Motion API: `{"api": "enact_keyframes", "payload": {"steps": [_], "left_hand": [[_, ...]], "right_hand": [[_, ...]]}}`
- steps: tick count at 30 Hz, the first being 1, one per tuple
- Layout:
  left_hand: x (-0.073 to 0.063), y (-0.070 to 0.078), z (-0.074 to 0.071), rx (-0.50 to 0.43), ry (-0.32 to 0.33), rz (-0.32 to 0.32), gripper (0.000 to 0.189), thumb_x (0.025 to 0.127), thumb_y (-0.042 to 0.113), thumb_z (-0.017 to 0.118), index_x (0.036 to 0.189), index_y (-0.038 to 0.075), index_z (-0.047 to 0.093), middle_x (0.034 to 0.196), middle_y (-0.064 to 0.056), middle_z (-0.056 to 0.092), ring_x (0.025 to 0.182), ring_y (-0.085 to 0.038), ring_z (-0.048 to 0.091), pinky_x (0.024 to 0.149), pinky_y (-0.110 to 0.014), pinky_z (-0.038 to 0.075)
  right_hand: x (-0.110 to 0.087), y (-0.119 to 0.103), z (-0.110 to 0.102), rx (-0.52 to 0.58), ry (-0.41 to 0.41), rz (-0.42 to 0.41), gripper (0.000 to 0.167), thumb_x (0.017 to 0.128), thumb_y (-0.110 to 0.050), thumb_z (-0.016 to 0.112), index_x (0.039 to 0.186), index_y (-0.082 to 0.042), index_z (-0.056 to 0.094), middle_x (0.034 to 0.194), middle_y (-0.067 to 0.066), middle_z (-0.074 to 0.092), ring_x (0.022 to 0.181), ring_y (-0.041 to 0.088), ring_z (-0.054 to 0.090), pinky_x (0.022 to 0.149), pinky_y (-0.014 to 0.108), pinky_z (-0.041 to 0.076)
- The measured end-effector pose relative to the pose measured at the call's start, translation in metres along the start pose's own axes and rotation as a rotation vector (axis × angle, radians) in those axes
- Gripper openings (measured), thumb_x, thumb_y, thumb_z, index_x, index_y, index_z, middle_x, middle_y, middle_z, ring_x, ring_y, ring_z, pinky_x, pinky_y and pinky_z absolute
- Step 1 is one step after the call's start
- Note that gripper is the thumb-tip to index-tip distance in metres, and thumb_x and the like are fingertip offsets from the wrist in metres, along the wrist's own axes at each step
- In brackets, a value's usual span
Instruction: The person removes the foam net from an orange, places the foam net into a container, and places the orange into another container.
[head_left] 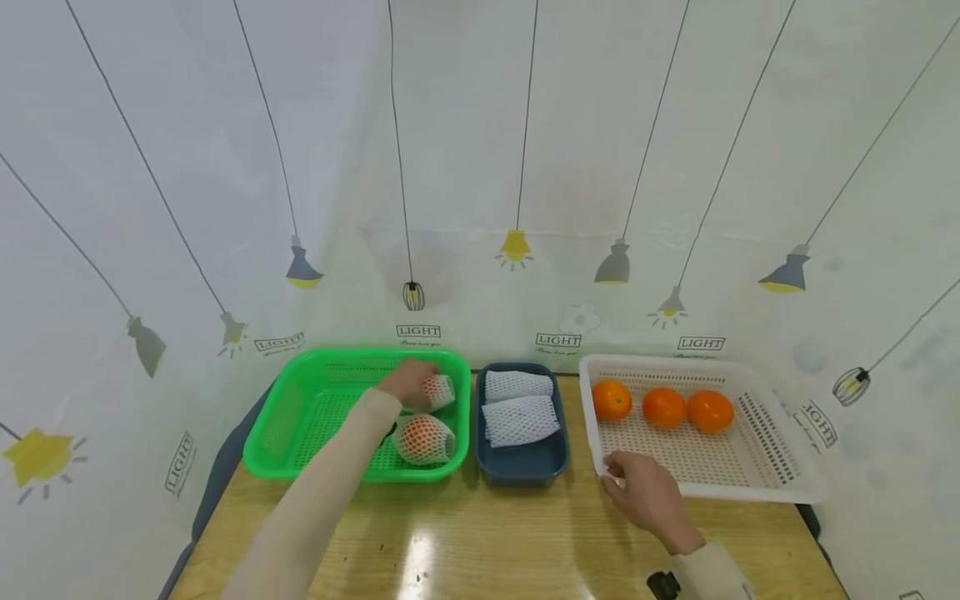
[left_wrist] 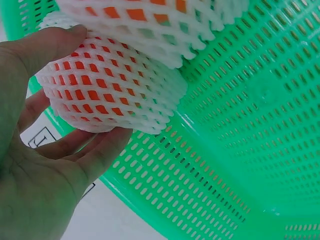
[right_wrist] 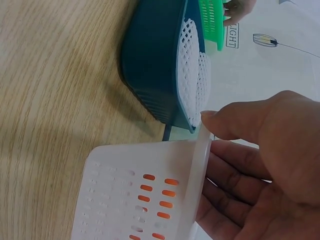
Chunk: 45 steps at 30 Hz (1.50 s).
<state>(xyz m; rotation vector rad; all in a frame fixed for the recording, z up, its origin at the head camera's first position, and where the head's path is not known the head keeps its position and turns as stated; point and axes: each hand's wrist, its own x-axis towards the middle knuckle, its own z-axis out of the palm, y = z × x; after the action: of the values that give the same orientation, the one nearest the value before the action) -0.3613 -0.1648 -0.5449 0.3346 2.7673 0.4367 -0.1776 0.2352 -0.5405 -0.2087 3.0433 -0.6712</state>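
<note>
Left grip [head_left: 408, 383] around netted fruit [left_wrist: 100, 87]

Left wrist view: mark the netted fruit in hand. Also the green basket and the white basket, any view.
Netted fruit [left_wrist: 102, 87]: left wrist view, middle of its net-covered side.
Green basket [head_left: 412, 475]: head view, front rim.
White basket [right_wrist: 197, 175]: right wrist view, rim.

Left arm [head_left: 315, 492] stretched forward, left hand [head_left: 408, 383] curled in a grip; right hand [head_left: 647, 496] nearer the body, thumb [right_wrist: 240, 119] and fingers [right_wrist: 225, 187] pinching
</note>
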Motion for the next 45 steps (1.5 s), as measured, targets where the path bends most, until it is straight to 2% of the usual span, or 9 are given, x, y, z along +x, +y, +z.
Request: {"api": "enact_keyframes", "payload": {"steps": [6, 13, 21, 27, 36, 41, 45], "left_hand": [[-0.001, -0.009, -0.002, -0.113, 0.045, -0.009, 0.07, 0.082, 0.013, 0.083, 0.147, 0.016, 0.055, 0.137, -0.015, 0.062, 0.12, -0.031, 0.059, 0.096, -0.05, 0.055], [-0.013, -0.006, -0.013, -0.192, 0.093, -0.007, 0.064, 0.086, 0.021, 0.082, 0.145, 0.017, 0.056, 0.139, -0.016, 0.058, 0.121, -0.032, 0.057, 0.095, -0.051, 0.055], [-0.029, 0.0, -0.015, -0.248, 0.171, 0.055, 0.062, 0.086, 0.022, 0.08, 0.144, 0.017, 0.057, 0.131, -0.015, 0.062, 0.115, -0.03, 0.059, 0.093, -0.05, 0.054], [-0.041, 0.01, -0.015, -0.319, 0.24, 0.079, 0.063, 0.087, 0.024, 0.081, 0.145, 0.017, 0.057, 0.131, -0.016, 0.061, 0.114, -0.03, 0.059, 0.092, -0.049, 0.055], [-0.058, 0.032, -0.007, -0.427, 0.355, 0.101, 0.065, 0.088, 0.026, 0.082, 0.146, 0.02, 0.055, 0.14, -0.014, 0.06, 0.124, -0.032, 0.059, 0.098, -0.052, 0.055], [-0.067, 0.045, 0.001, -0.553, 0.375, 0.102, 0.066, 0.088, 0.028, 0.083, 0.147, 0.028, 0.055, 0.148, -0.005, 0.056, 0.123, -0.026, 0.06, 0.093, -0.044, 0.057], [-0.076, 0.055, 0.009, -0.637, 0.375, 0.126, 0.065, 0.087, 0.027, 0.084, 0.146, 0.031, 0.055, 0.15, -0.002, 0.054, 0.121, -0.025, 0.061, 0.09, -0.043, 0.058]], "right_hand": [[-0.001, -0.002, 0.002, -0.014, 0.022, -0.019, 0.022, 0.089, -0.017, 0.076, 0.107, -0.004, 0.077, 0.096, 0.008, 0.078, 0.085, 0.023, 0.073, 0.073, 0.044, 0.061], [-0.001, -0.002, 0.002, -0.027, 0.031, -0.019, 0.021, 0.089, -0.017, 0.076, 0.106, -0.004, 0.077, 0.095, 0.007, 0.078, 0.084, 0.023, 0.073, 0.071, 0.044, 0.06], [-0.001, 0.0, 0.004, -0.03, 0.033, -0.008, 0.022, 0.089, -0.018, 0.076, 0.107, -0.005, 0.077, 0.095, 0.006, 0.077, 0.084, 0.022, 0.072, 0.07, 0.043, 0.06], [-0.001, 0.001, 0.006, -0.026, 0.049, -0.012, 0.022, 0.089, -0.018, 0.077, 0.106, -0.005, 0.077, 0.095, 0.006, 0.077, 0.084, 0.022, 0.073, 0.07, 0.042, 0.06], [-0.001, 0.001, 0.006, -0.023, 0.046, 0.002, 0.022, 0.089, -0.019, 0.076, 0.107, -0.005, 0.077, 0.096, 0.007, 0.077, 0.084, 0.023, 0.073, 0.07, 0.043, 0.061], [-0.002, 0.0, 0.007, -0.023, 0.049, 0.01, 0.022, 0.089, -0.019, 0.076, 0.107, -0.005, 0.077, 0.096, 0.007, 0.077, 0.085, 0.022, 0.072, 0.071, 0.043, 0.061], [-0.002, -0.001, 0.007, -0.03, 0.051, 0.011, 0.023, 0.089, -0.018, 0.077, 0.107, -0.005, 0.077, 0.096, 0.006, 0.077, 0.084, 0.022, 0.072, 0.071, 0.043, 0.061]]}}
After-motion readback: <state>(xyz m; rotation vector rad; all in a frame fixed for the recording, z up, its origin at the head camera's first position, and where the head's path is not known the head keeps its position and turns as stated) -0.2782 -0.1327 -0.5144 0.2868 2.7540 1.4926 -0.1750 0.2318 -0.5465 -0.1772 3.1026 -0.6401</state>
